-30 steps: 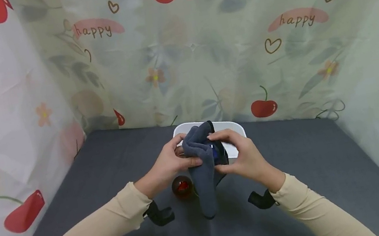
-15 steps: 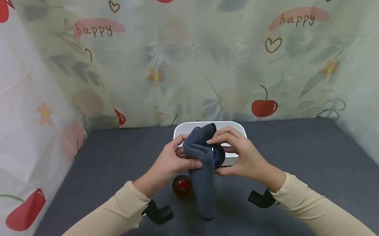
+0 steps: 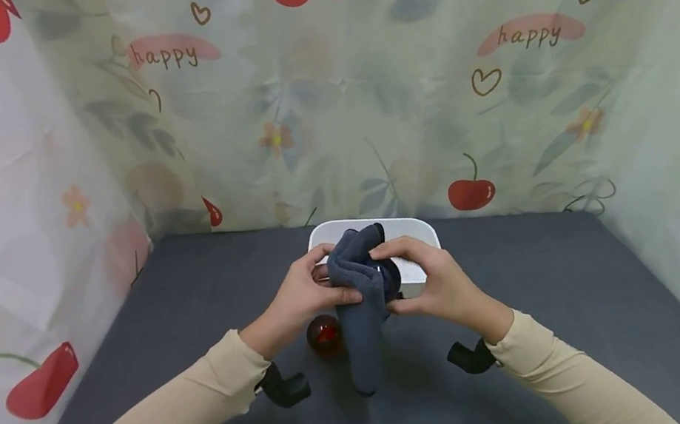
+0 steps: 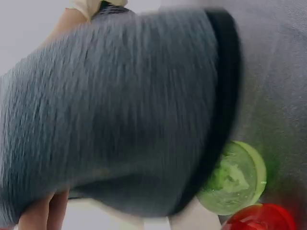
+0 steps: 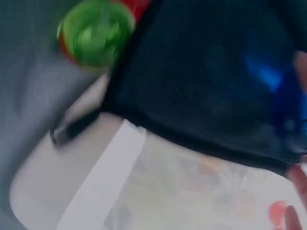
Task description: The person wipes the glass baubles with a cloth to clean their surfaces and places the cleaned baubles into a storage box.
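Note:
A dark grey cloth (image 3: 362, 343) with black edging hangs folded from my left hand (image 3: 300, 297), which grips it with the thumb in front and the fingers behind. My right hand (image 3: 442, 281) holds a dark blue glass (image 3: 391, 277) between thumb and fingers, against the cloth's right side. The cloth covers the glass's left part. In the right wrist view, blue glass (image 5: 288, 115) shows beside my fingertips at the right edge. Below my left hand, a red glass (image 3: 323, 333) stands on the table. A green glass (image 4: 232, 179) sits beside it in the left wrist view.
Behind the hands is a white plastic bin (image 3: 419, 224), partly hidden by the cloth and fingers. A dark grey cover lies over the table (image 3: 528, 285). Patterned curtains (image 3: 353, 127) close off the back and both sides. Black camera mounts (image 3: 284, 386) hang under the wrists.
The blue glass has turned and shifted slightly between the hands, and the right fingers have changed position on it. The cloth's lower end has swung a little left.

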Tool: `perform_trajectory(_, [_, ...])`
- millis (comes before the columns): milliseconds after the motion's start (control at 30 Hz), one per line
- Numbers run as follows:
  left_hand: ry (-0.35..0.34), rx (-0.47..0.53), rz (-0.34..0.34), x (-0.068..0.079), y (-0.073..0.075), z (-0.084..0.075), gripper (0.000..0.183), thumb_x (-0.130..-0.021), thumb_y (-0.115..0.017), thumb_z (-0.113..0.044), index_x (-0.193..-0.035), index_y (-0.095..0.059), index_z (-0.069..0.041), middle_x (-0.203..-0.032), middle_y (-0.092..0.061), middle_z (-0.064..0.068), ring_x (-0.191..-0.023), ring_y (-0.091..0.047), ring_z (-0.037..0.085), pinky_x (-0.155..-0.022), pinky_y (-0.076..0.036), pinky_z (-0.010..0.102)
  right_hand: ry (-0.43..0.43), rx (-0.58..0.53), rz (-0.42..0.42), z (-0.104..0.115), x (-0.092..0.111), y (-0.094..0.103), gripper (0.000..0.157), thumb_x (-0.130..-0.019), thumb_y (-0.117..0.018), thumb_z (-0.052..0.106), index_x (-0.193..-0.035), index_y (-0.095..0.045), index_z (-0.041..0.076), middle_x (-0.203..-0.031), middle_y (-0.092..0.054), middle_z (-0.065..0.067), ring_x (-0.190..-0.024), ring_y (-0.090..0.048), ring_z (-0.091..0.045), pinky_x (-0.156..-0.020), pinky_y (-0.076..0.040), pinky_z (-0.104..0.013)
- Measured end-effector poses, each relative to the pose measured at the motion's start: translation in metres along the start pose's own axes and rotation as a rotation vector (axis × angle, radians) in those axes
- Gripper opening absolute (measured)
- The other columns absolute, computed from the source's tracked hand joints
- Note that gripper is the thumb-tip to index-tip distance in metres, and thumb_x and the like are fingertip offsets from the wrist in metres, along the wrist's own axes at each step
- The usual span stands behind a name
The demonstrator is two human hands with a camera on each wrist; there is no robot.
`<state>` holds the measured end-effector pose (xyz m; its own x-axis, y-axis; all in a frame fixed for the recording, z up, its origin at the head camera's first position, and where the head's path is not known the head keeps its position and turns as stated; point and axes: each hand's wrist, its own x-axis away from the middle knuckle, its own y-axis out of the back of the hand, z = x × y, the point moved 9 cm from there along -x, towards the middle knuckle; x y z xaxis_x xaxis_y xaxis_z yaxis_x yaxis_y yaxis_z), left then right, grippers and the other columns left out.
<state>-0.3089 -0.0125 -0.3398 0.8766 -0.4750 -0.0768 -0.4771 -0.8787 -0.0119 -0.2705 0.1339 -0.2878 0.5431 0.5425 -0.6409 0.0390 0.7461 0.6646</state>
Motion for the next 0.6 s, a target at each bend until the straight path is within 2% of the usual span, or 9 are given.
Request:
perform_trajectory(100, [-0.019, -0.019, -0.058, -0.001, 0.006, -0.002, 0.050, -0.077, -0.076, 0.006, -0.121, -0.054, -0.001, -0.116, -0.067, 0.018, -0.095, -0.067, 0.017, -0.079, -0.057, 0.034, 0.037, 0.159, 0.008, 0.004, 0.000, 0.001, 0.070, -0.057, -0.095, 0.014, -0.120, -0.064, 0.011, -0.117, -0.065, -0.004, -0.109, -0.059, -0.021, -0.100, -0.045, -0.036])
perform_trajectory(167, [-0.020, -0.032, -0.087, 0.000, 0.009, -0.003, 0.048, -0.078, -0.076, 0.005, -0.121, -0.056, -0.001, -0.117, -0.066, 0.019, -0.096, -0.067, 0.017, -0.080, -0.058, 0.034, 0.048, 0.228, 0.021, 0.006, -0.001, 0.003, 0.071, -0.057, -0.095, 0.018, -0.122, -0.065, 0.015, -0.118, -0.065, -0.001, -0.110, -0.059, -0.019, -0.099, -0.046, -0.035])
perform_trajectory(233, [-0.016, -0.031, -0.080, -0.001, 0.010, -0.003, 0.050, -0.079, -0.075, 0.003, -0.124, -0.055, -0.002, -0.119, -0.065, 0.019, -0.098, -0.066, 0.018, -0.081, -0.057, 0.034, 0.034, 0.162, 0.029, 0.005, 0.000, 0.002, 0.069, -0.061, -0.092, 0.012, -0.124, -0.064, 0.015, -0.121, -0.063, -0.003, -0.113, -0.058, -0.019, -0.098, -0.048, -0.031])
perform_trajectory(333, [-0.014, -0.016, -0.023, -0.001, 0.003, -0.005, 0.056, -0.079, -0.075, 0.004, -0.129, -0.051, -0.003, -0.121, -0.063, 0.019, -0.101, -0.066, 0.020, -0.083, -0.057, 0.036, -0.016, -0.014, 0.003, 0.000, 0.000, 0.000, 0.065, -0.064, -0.087, 0.001, -0.123, -0.062, 0.011, -0.125, -0.062, -0.008, -0.117, -0.057, -0.021, -0.100, -0.047, -0.025])
perform_trajectory(400, [-0.024, 0.001, -0.008, -0.001, 0.001, -0.007, 0.058, -0.078, -0.075, 0.005, -0.130, -0.050, -0.003, -0.123, -0.063, 0.020, -0.103, -0.066, 0.021, -0.084, -0.057, 0.038, -0.051, -0.061, -0.021, -0.004, 0.000, -0.001, 0.067, -0.065, -0.085, -0.003, -0.125, -0.059, 0.009, -0.125, -0.062, -0.008, -0.115, -0.058, -0.021, -0.099, -0.047, -0.025])
perform_trajectory(500, [-0.041, 0.000, -0.043, -0.001, 0.004, -0.009, 0.054, -0.079, -0.074, 0.006, -0.127, -0.051, -0.002, -0.124, -0.062, 0.022, -0.102, -0.066, 0.022, -0.083, -0.057, 0.038, -0.074, 0.046, -0.033, -0.006, -0.001, 0.000, 0.070, -0.062, -0.089, 0.003, -0.126, -0.059, 0.009, -0.124, -0.062, -0.007, -0.112, -0.059, -0.020, -0.096, -0.050, -0.031])
perform_trajectory(600, [-0.043, -0.014, -0.081, 0.000, 0.008, -0.009, 0.049, -0.081, -0.074, 0.004, -0.125, -0.054, -0.001, -0.123, -0.062, 0.021, -0.100, -0.066, 0.022, -0.082, -0.057, 0.037, -0.059, 0.164, -0.042, -0.005, -0.001, 0.001, 0.072, -0.059, -0.093, 0.010, -0.123, -0.061, 0.010, -0.119, -0.063, -0.005, -0.106, -0.058, -0.019, -0.085, -0.052, -0.035])
